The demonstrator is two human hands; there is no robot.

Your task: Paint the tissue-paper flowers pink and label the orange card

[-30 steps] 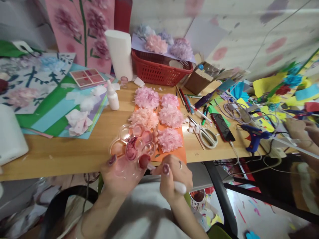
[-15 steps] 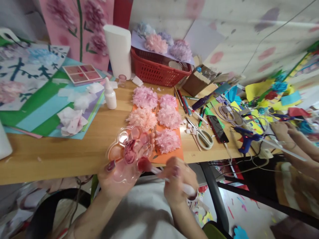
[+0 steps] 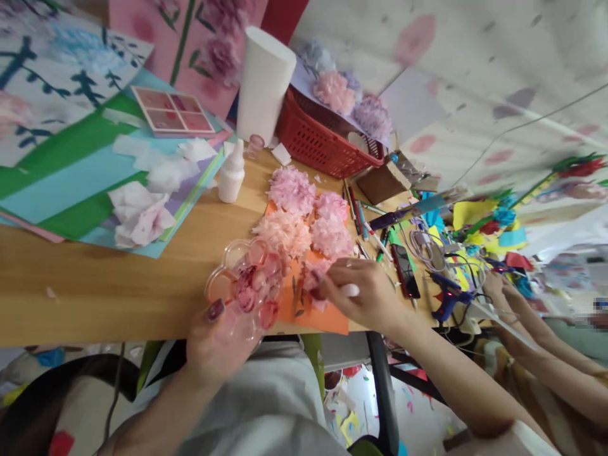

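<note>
My left hand (image 3: 216, 345) grips a clear flower-shaped paint palette (image 3: 222, 278) with pink and red paint in its wells, just off the table's front edge. My right hand (image 3: 363, 291) is closed round a paintbrush (image 3: 350, 290), whose white handle end shows beside the fingers. The brush tip is largely hidden at the lower right pink paper flower (image 3: 316, 273). That flower lies on an orange sheet (image 3: 335, 322), along with a peach flower (image 3: 284, 232) and several pink ones, such as the upper left flower (image 3: 291, 190).
A white dropper bottle (image 3: 231, 177) and crumpled tissue (image 3: 140, 215) are at the left. Behind stand a white bottle (image 3: 263, 85) and a red basket (image 3: 327, 136). To the right lie a phone (image 3: 405, 271) and a blue glue gun (image 3: 449, 296); another person's hands (image 3: 498, 294) are beyond.
My right hand has moved the brush from the palette up and right to the lower right pink flower. My left hand still holds the palette. The camera view has tilted.
</note>
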